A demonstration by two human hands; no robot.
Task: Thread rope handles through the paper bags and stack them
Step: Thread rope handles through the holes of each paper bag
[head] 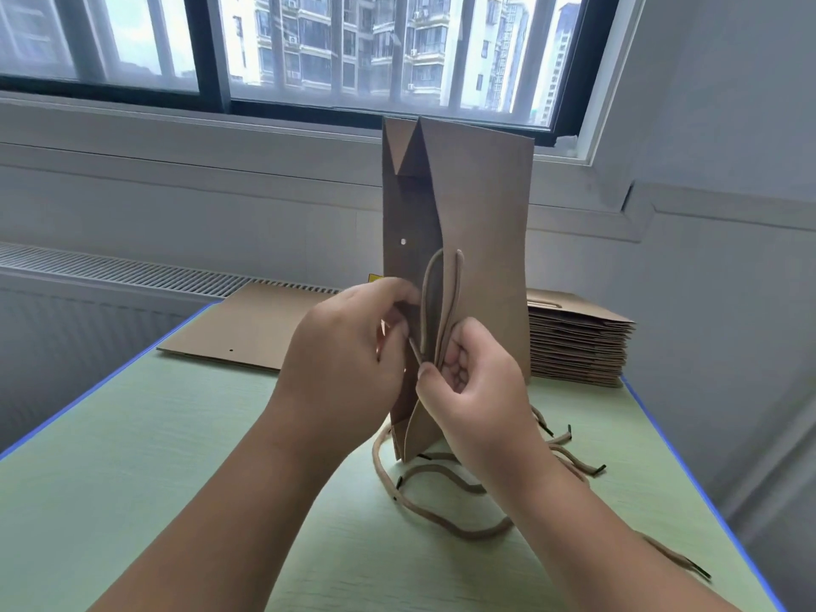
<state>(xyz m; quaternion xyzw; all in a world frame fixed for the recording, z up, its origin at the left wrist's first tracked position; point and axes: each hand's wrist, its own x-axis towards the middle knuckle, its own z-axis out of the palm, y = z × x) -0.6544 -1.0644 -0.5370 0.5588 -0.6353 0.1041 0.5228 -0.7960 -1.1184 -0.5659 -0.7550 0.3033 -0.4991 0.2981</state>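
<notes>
Far left: a grilled radiator (132, 271) is running under the window (309, 46). A green table (132, 457) with blue edging is filling the foreground.

Left-centre, far edge of table: a low pile of flat brown bags (247, 329) is lying down, with one punched hole showing on the top sheet. The number in the pile cannot be told.

Centre: the left hand (349, 342) is curling its fingers and pinching the near edge of one paper bag (481, 240). This bag is standing on end above the table, folded, between both hands, and it is blocking the wall and part of the sill behind it. One white hole (402, 242) is showing on its left panel. One rope handle (441, 293) is looping up in the gap between the two panels.

The right hand (477, 390) is curling too, thumb and forefinger pinching the rope against the bag's lower edge.

Right: one tall stack of folded bags (578, 342) is sitting behind the wrist, too many to count, with a handle showing on top.

Near right: loose ropes (441, 519) are lying tangled on the table, six black tips showing. The right forearm is covering part of them, so the rope count cannot be told.
</notes>
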